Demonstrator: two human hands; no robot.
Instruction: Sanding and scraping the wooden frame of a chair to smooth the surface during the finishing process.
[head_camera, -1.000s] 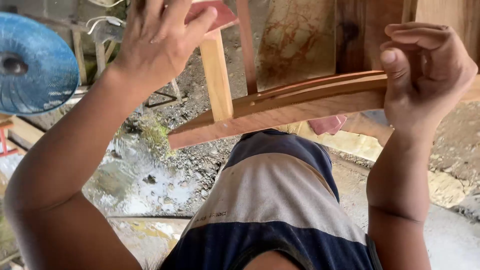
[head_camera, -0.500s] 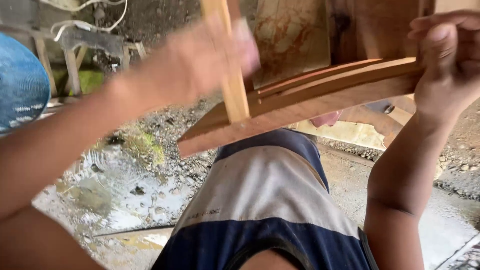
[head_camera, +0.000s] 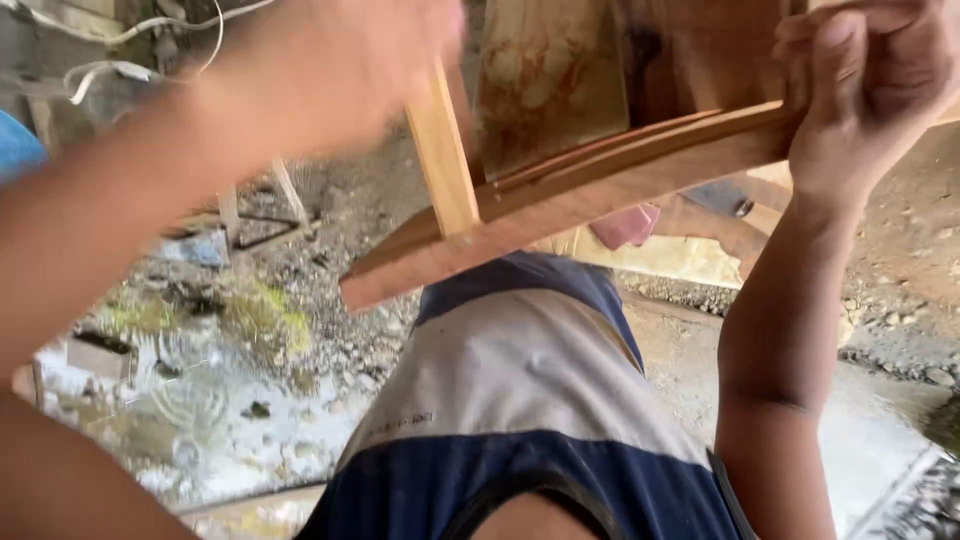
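Right hand: up at the top right, the right hand (head_camera: 865, 95) is curled tight round the far end of the curved wooden rail (head_camera: 590, 190), fingers wrapped over the top, thumb down the near face
Left hand: the left hand (head_camera: 330, 70) is a blur at the top left, up by the upright wooden slat (head_camera: 443, 165); how far it is open, and whether it has hold of the slat, cannot be told
Curved rail: held in the air above the person's striped shirt (head_camera: 520, 390), slanting from low at the left end to high at the right, two thin strips lying along its upper edge
Slat: pale, standing up from the rail's left part, meeting it there
Behind: a marbled brown board (head_camera: 545, 80) just beyond the rail
Below: wet gravel ground (head_camera: 250, 400) with a puddle, a patch of green, white cables (head_camera: 120, 35) at the top left
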